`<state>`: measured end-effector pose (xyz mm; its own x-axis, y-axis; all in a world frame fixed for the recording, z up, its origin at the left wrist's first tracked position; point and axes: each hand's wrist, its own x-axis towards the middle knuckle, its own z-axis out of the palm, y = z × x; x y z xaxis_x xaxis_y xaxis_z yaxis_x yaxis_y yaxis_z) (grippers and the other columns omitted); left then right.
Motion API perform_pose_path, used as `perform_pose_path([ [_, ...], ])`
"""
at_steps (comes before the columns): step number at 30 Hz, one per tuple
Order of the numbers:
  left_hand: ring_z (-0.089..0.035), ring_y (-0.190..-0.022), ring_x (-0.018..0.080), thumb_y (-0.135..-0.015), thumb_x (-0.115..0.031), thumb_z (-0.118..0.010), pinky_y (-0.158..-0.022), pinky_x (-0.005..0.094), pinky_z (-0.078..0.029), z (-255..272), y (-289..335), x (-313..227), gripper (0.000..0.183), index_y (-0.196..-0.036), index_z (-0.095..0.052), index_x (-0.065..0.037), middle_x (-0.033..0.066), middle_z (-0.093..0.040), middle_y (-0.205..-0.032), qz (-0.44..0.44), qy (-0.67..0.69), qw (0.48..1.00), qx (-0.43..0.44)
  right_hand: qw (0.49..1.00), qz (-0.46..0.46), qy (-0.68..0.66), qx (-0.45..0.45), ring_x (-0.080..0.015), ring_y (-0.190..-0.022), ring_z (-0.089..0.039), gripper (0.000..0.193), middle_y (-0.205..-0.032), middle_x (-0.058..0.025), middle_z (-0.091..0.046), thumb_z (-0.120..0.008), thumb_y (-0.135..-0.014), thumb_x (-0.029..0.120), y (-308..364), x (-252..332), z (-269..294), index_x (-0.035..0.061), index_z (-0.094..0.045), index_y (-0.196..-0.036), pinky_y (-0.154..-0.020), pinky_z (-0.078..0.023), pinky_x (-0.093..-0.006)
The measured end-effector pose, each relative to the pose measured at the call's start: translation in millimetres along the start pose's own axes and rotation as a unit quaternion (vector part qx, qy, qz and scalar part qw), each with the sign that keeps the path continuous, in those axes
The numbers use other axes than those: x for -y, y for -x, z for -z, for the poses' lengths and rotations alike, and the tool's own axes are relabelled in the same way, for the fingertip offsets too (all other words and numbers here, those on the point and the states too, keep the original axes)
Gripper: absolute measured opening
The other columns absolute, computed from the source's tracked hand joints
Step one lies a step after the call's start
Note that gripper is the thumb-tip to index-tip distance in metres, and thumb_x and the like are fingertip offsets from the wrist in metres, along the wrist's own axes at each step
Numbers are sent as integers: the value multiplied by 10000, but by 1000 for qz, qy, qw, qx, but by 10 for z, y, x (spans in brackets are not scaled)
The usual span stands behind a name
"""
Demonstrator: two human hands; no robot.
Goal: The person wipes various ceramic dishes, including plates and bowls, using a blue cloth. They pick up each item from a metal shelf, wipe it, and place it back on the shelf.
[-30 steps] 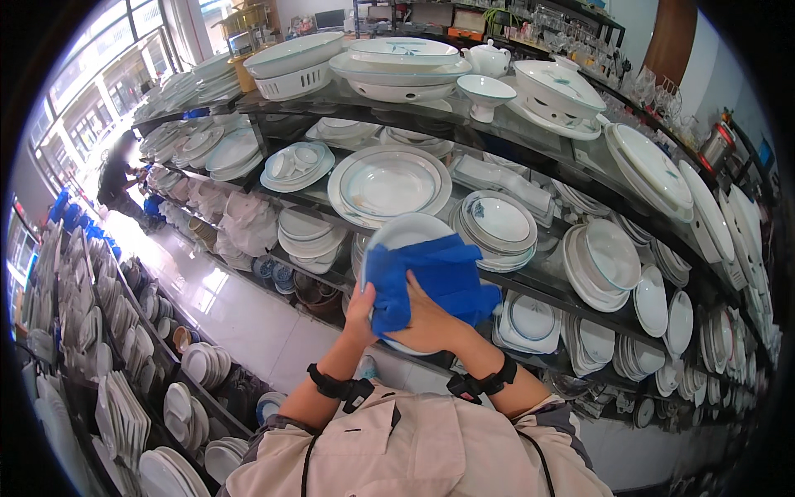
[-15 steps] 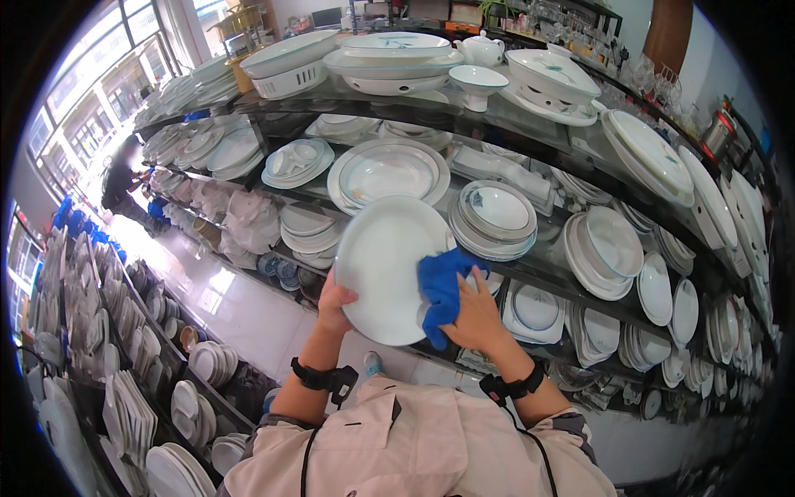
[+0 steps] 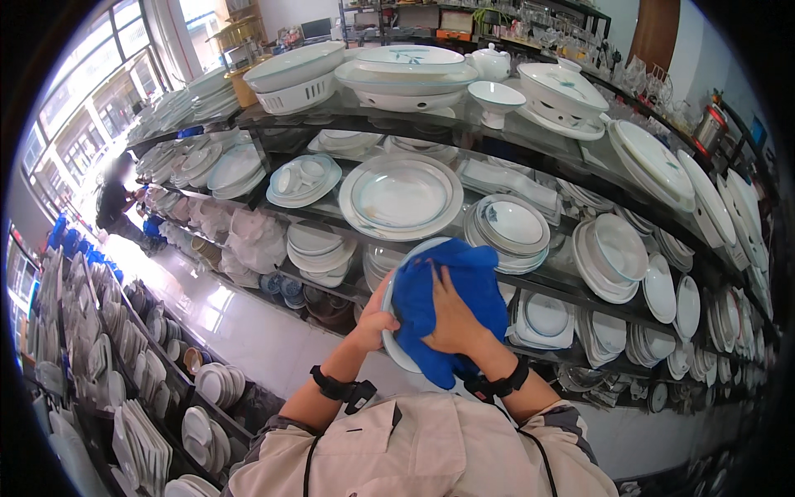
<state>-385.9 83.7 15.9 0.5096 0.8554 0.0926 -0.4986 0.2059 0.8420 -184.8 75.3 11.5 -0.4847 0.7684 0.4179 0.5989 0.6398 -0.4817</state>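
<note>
A round white plate (image 3: 397, 354) is held up in front of my chest, tilted, with its left rim showing. My left hand (image 3: 374, 321) grips that rim, thumb on the near face and the other fingers partly hidden. Over most of the plate's face lies a spread blue cloth (image 3: 411, 302). My right hand (image 3: 451, 321) presses the cloth against the plate, fingers stretched over the fabric. Just beyond, a shelf carries a stack of wide plates (image 3: 402, 195) and, to its right, a stack of plates topped by a bowl (image 3: 507, 219).
Oval serving dishes (image 3: 410, 60), a teapot (image 3: 490, 63) and a footed bowl (image 3: 495, 97) stand on the glass top shelf. More crockery fills a rack (image 3: 141, 348) at left, beside a tiled aisle (image 3: 265, 331). Another person (image 3: 120, 199) stands at the far left.
The blue cloth, bunched at the plate's right edge before, now spreads across its face. My right hand has moved left over the plate, which sits lower and more tilted.
</note>
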Motion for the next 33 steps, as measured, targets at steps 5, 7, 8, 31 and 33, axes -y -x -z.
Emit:
perform_pose_path([
  [5,-478,-1342,262,-539,-83,-537,-1142,334,-350,305,121,-304,1060,-1566,-278,-53,125,-476,-1469,27,58,998,19,997,-5,73,-13,-613,-1400,-221,825,-1529,-403,-233,-785,-683,310,-401,233,-240,-44,-509,-1375,-1199,-213,-573],
  [7,-481,-1336,258,-518,-92,-548,-1141,339,-352,504,210,-392,1082,-1564,-277,-45,120,-483,-1457,53,68,996,23,985,-33,163,-40,-590,-1377,-282,739,-1493,-385,-306,-768,-708,289,-533,230,-293,-38,-546,-1333,-1181,-250,-566],
  [8,-481,-1334,259,-509,-95,-552,-1138,340,-355,587,263,-439,1090,-1562,-278,-40,123,-485,-1452,42,55,997,24,975,-47,205,-72,-568,-1362,-325,675,-1466,-367,-364,-756,-730,272,-587,254,-302,-30,-570,-1303,-1164,-281,-558],
  [31,-550,-1262,385,-669,-242,-548,-1083,439,-453,1966,554,-707,862,-1460,-382,56,236,-543,-1388,-81,109,987,-86,563,-320,-688,-328,-317,-1002,-675,432,-1148,-162,-674,-583,-860,99,-760,910,-1343,-12,-559,-1277,-916,-559,-434],
  [33,-571,-1248,342,-685,-145,-553,-1058,421,-470,2218,577,-575,796,-1438,-403,66,213,-560,-1374,-38,18,993,-114,595,-332,-643,-350,-310,-970,-682,423,-1111,-157,-682,-583,-824,45,-772,894,-1303,-24,-580,-1241,-888,-569,-419],
])
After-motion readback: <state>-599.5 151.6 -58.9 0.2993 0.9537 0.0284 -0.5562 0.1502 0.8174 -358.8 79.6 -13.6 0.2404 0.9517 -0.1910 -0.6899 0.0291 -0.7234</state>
